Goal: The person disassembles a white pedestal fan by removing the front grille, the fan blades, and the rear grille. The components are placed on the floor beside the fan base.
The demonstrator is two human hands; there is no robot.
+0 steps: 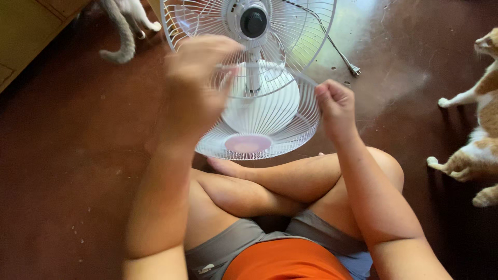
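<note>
Nearest, the person's crossed legs [270, 189] rest on the dark red floor [67, 171]. Just beyond them, a loose white wire fan grille [270, 124] with a pink centre disc [248, 143] is held tilted above the feet. The right hand [336, 106] is closed on the grille's right rim, fingers curled round the wire. The left hand [199, 78] is raised at the grille's left side; it is motion-blurred, so its grip cannot be told. Farther off stands the fan [249, 31], its rear guard and black hub [253, 22] facing up. Its plug [355, 70] lies far right. An orange-and-white cat [480, 129] stands at the right edge; a grey cat [124, 26] is far left.
</note>
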